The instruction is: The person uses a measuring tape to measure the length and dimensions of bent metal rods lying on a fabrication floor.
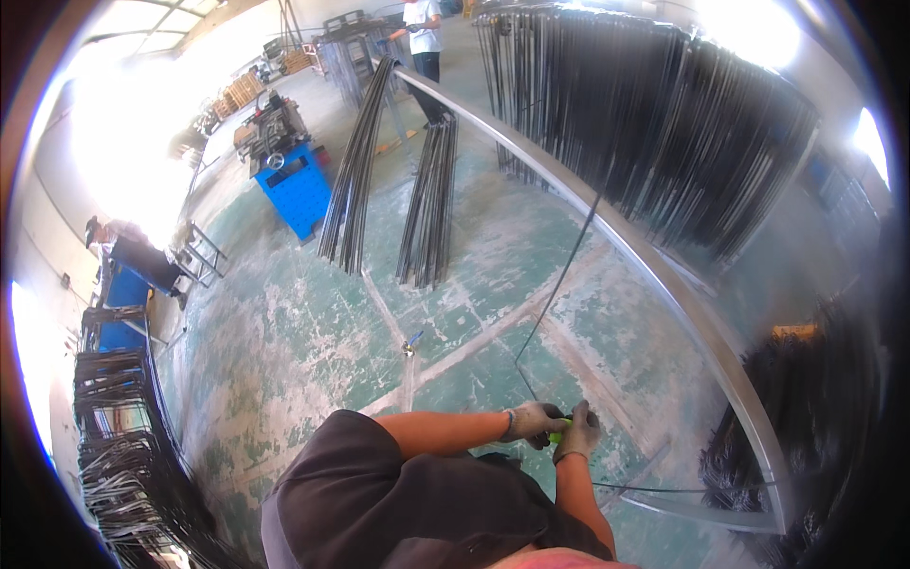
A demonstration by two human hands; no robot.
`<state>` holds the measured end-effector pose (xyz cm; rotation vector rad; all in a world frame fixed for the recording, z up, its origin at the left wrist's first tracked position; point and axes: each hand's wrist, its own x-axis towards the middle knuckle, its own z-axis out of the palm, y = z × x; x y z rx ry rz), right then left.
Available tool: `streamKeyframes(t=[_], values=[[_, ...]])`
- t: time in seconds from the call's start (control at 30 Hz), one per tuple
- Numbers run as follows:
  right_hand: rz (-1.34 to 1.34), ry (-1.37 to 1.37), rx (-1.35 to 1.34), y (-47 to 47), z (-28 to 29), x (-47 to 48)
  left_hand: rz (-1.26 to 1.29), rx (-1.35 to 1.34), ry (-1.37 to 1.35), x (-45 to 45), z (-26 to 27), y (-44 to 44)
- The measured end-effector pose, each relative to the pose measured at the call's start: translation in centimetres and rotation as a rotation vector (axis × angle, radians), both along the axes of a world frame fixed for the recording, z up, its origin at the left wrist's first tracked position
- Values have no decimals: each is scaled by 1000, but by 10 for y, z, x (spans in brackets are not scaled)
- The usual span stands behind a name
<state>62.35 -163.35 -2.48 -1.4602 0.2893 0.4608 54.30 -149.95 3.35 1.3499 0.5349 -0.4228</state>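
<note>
My left hand (532,421) and my right hand (579,434), both in grey work gloves, meet low in front of my body. Between them is a small bright green object (560,429), mostly covered by the fingers; its kind cannot be told. A thin dark rod or strip (561,279) hangs from the long metal rail (633,238), bends near its lower part and runs down towards my hands. Another thin dark strip (682,489) runs from beside my right forearm to the rail's near end.
Dense dark metal strips (611,107) hang behind the rail; more bundles (355,171) hang from its far end. A person (422,28) stands there, another (135,249) bends at the left. A blue machine stand (293,188), a dark strip rack (117,441) and a blue-handled valve (409,347) also show.
</note>
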Motion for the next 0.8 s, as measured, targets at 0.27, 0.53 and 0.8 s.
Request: streamKeyframes(t=[0.27, 0.53, 0.8], values=[[83, -54, 19, 23, 14, -29, 134, -70, -16, -18, -21, 26], [91, 13, 210, 76, 13, -78, 117, -113, -91, -66, -28, 101], [178, 91, 312, 115, 20, -132, 116, -215, -43, -115, -37, 161]])
